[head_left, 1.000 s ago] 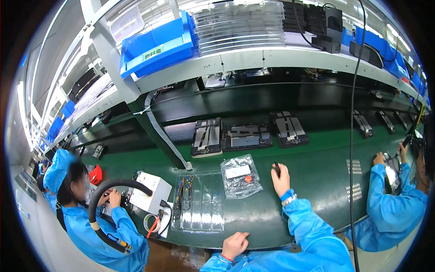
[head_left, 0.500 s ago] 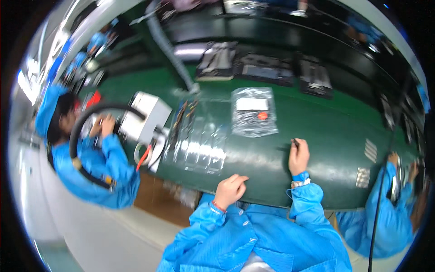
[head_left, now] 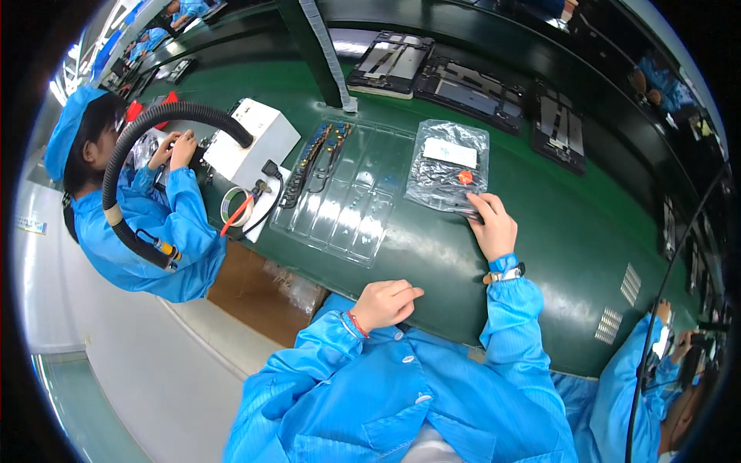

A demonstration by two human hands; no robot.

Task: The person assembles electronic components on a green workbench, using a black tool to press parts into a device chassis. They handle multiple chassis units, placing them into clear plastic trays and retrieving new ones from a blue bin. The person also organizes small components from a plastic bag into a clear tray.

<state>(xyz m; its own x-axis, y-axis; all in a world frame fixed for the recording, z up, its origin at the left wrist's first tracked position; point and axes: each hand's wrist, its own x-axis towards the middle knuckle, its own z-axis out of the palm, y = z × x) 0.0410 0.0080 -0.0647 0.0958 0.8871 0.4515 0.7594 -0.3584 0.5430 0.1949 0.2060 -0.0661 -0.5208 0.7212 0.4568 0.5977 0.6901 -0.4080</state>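
A clear plastic bag with dark contents, a white label and an orange-red round sticker lies on the green tabletop. My right hand is at its near right corner, fingertips over the edge. A small dark thing shows between its finger and thumb; what it is, I cannot make out. My left hand hovers at the table's near edge, index finger outstretched, the other fingers loosely curled, holding nothing. Left of the bag is a clear plastic tray with compartments; dark strips of small coloured parts lie along its far left side.
Opened flat devices line the back beside a dark post. At left, a co-worker sits near a white box with a black hose. Small metallic strips lie at right, near another co-worker.
My right hand has reached forward and left to the bag's corner, from the tabletop to its right. My left hand has stayed near the table edge. The whole view has shifted.
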